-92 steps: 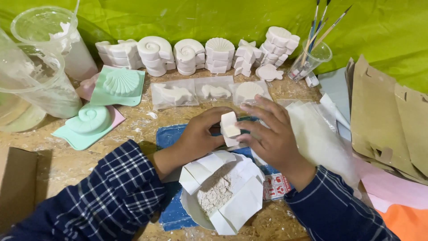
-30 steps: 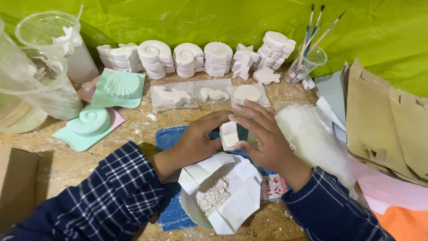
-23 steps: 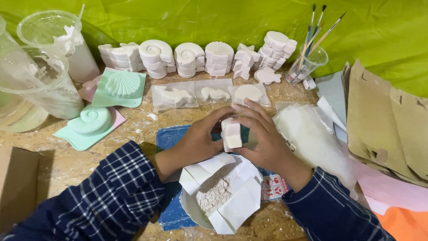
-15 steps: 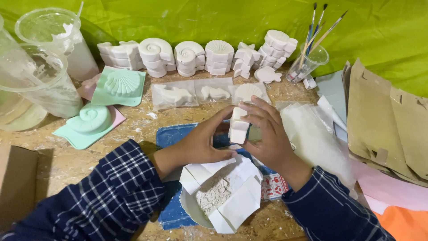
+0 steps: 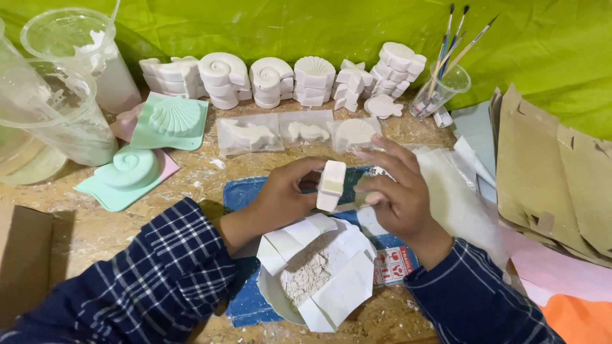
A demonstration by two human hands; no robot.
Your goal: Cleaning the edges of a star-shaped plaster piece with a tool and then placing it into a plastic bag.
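Two clear plastic cups (image 5: 60, 108), dusted white inside, stand at the far left of the table (image 5: 191, 185), with two mint-green shell moulds (image 5: 150, 143) lying face up just beside them, likely kept within easy reach. Behind them, along the green backdrop (image 5: 306, 28), stacks of white plaster casts (image 5: 287, 79) of shells and starfish are lined up in a row, apparently to keep finished pieces clear of the work area; three more casts in clear bags (image 5: 299, 132) lie flat in front of the row. At centre, the left hand (image 5: 284, 197) closes its fingers on one side of a small white plaster block (image 5: 331, 185), held upright above a blue cloth (image 5: 245, 194), while the right hand (image 5: 398, 197) steadies the other side with spread fingers, thumb and forefinger pressing it. Directly below, a bowl lined with folded white paper (image 5: 325, 280) holds pale powder, placed, I judge, to catch dust falling from the block. Further right, a cup of paintbrushes (image 5: 443, 89) stands upright, and brown paper bags (image 5: 548, 172) lie overlapping at the table's right edge.
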